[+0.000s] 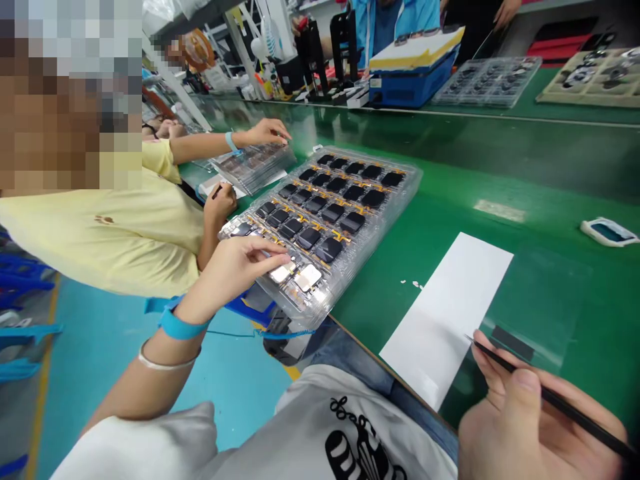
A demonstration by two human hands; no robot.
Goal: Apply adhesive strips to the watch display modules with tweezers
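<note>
My left hand (240,270) reaches over a stack of clear plastic trays (370,247), thumb and index fingertips drawn together above the near row. Whatever may be between those tips is too small to make out. Just below them lie silver-faced square parts (308,277); the rows behind hold black square screens (329,249) with orange flex strips. My right hand (520,413) grips black pointed tweezers (550,398), whose tip hangs at the right edge of a white paper strip (450,307). A clear sheet with a dark rectangle (513,343) lies beside the strip.
To the left, a co-worker in a yellow shirt (140,233) handles another tray stack (255,167). White scraps (415,285) dot the green bench mat (380,320). A white-framed piece (609,232) lies at right. Behind stand a blue box (413,77) and a parts tray (487,81).
</note>
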